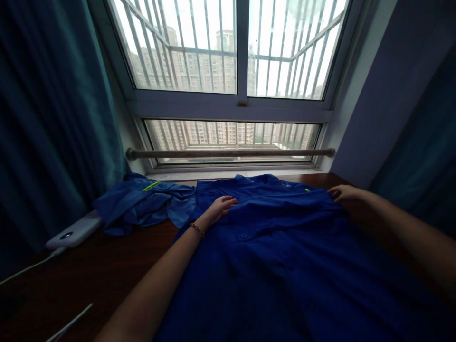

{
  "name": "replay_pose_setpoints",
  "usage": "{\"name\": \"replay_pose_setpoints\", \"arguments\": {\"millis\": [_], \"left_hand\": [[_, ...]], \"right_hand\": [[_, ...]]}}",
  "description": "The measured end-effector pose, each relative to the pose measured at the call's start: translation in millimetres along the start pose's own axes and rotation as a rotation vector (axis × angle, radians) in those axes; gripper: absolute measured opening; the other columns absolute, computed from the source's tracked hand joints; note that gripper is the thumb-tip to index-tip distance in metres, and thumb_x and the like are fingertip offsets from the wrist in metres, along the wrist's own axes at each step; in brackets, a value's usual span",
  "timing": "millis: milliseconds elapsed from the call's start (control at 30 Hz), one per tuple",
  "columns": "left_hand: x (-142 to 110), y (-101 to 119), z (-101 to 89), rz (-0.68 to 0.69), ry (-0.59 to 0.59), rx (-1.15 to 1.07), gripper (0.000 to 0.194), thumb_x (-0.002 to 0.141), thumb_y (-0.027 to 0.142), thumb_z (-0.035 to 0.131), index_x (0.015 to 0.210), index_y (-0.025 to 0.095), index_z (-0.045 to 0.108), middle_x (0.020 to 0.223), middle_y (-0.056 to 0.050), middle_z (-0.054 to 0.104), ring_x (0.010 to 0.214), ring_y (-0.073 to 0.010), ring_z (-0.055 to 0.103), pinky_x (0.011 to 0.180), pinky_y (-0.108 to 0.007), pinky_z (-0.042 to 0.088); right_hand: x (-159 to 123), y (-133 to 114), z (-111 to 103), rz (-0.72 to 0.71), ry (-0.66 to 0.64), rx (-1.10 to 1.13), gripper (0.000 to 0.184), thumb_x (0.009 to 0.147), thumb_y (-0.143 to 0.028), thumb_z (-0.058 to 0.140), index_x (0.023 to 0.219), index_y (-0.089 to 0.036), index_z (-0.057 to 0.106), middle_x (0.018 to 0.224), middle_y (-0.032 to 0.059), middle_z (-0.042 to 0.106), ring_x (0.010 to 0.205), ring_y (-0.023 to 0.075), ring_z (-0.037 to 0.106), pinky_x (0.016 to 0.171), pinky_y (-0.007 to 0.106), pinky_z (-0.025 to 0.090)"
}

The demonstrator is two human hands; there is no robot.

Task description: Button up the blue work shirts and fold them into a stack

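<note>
A dark blue shirt [270,256] with a collar, a button and a small lime-green tag is spread over the wooden surface, its collar end towards the window. Over its upper left part is my left hand [218,209], fingers stretched out and slightly bent, wearing a bead bracelet [197,229] at the wrist. At the shirt's far right edge, my right hand [342,193] has its thumb and fingers pinched on the cloth. A crumpled blue garment [149,204] with a lime-green stripe lies to the left, its edge meeting the shirt.
A white power bank [75,232] with a white cable [26,273] sits at the left, beside the crumpled garment. Another cable end [71,323] lies nearer. Teal curtains [60,118] hang at both sides. A rail [228,154] crosses the barred window ahead.
</note>
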State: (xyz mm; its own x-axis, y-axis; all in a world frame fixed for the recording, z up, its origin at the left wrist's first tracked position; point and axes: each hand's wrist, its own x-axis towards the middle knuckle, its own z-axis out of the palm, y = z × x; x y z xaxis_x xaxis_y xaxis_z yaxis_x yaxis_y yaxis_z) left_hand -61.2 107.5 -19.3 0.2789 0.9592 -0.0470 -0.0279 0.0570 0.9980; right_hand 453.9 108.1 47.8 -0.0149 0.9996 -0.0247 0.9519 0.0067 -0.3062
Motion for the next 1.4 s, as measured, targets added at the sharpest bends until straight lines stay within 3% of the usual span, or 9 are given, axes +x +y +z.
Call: {"name": "replay_pose_setpoints", "arguments": {"millis": [133,233,433,567,700,833,1000,1133,1400], "left_hand": [[-4,4,0.8,-0.006,-0.067,0.367,0.045,0.047,0.03,0.079,0.084,0.01,0.062,0.076,-0.005,0.064,0.058,-0.0115,0.056,0.046,-0.018,0.037],[-8,15,3.6,-0.068,-0.14,0.319,0.036,0.049,0.029,0.077,0.076,0.01,0.062,0.059,-0.001,0.059,0.045,-0.0088,0.049,0.04,-0.018,0.032],[-6,37,9.3,0.203,0.163,-0.327,0.029,0.06,0.024,0.072,0.082,0.015,0.057,0.074,-0.001,0.063,0.064,-0.0106,0.059,0.059,-0.02,0.046],[-1,33,4.2,0.177,0.334,-0.367,0.027,0.066,0.029,0.067,0.086,0.017,0.054,0.065,0.001,0.062,0.055,-0.0108,0.058,0.052,-0.02,0.045],[-6,24,-7.5,-0.147,0.128,0.061,0.038,0.053,0.031,0.075,0.081,0.014,0.056,0.055,0.0,0.059,0.045,-0.0134,0.054,0.04,-0.02,0.038],[-17,29,-12.8,-0.242,0.004,0.302,0.049,0.037,0.02,0.081,0.079,0.012,0.057,0.058,-0.001,0.061,0.049,-0.0156,0.056,0.042,-0.021,0.04],[-21,38,-4.1,-0.199,-0.053,0.075,0.051,0.046,0.021,0.078,0.092,0.013,0.057,0.077,-0.006,0.066,0.068,-0.0202,0.063,0.061,-0.028,0.05],[-17,37,-0.6,-0.068,-0.066,-0.129,0.049,0.051,0.021,0.077,0.095,0.013,0.058,0.084,-0.007,0.067,0.077,-0.0208,0.063,0.073,-0.033,0.05],[-6,34,-1.8,0.113,0.118,-0.175,0.042,0.052,0.028,0.076,0.088,0.011,0.062,0.075,-0.004,0.067,0.069,-0.0178,0.063,0.069,-0.029,0.05]], "right_hand": [[-4,15,31,0.074,-0.049,-0.185,0.047,0.056,-0.023,0.066,0.103,-0.015,0.063,0.086,0.008,0.066,0.076,0.0211,0.063,0.067,0.027,0.049],[1,16,38,0.044,0.025,-0.222,0.053,0.062,-0.021,0.06,0.115,-0.014,0.055,0.103,0.0103,0.062,0.094,0.0232,0.058,0.082,0.029,0.044],[20,24,37,0.01,0.049,-0.178,0.029,0.067,-0.023,0.055,0.094,-0.021,0.067,0.093,0.0044,0.065,0.088,0.0204,0.06,0.078,0.027,0.044],[32,28,40,0.016,0.068,-0.155,0.025,0.066,-0.028,0.057,0.088,-0.023,0.068,0.096,0.0036,0.065,0.09,0.0205,0.059,0.076,0.026,0.044],[40,30,48,-0.009,0.016,-0.104,0.026,0.06,-0.022,0.062,0.085,-0.024,0.068,0.087,-0.0002,0.067,0.081,0.0158,0.06,0.072,0.02,0.044],[48,34,48,0.055,0.073,-0.093,0.016,0.065,-0.024,0.056,0.074,-0.019,0.068,0.08,0.0053,0.066,0.077,0.019,0.06,0.069,0.026,0.044],[59,29,49,-0.032,0.033,-0.008,0.033,0.062,-0.027,0.062,0.093,-0.019,0.064,0.09,0.0038,0.065,0.081,0.0161,0.059,0.071,0.023,0.044],[66,26,50,-0.039,-0.015,0.028,0.02,0.055,-0.022,0.066,0.074,-0.017,0.067,0.071,0.0013,0.065,0.067,0.0151,0.059,0.063,0.022,0.045],[67,37,-1,0.116,0.357,0.039,0.02,0.067,-0.03,0.058,0.079,-0.017,0.068,0.082,0.0054,0.067,0.079,0.02,0.06,0.069,0.025,0.045]]}}
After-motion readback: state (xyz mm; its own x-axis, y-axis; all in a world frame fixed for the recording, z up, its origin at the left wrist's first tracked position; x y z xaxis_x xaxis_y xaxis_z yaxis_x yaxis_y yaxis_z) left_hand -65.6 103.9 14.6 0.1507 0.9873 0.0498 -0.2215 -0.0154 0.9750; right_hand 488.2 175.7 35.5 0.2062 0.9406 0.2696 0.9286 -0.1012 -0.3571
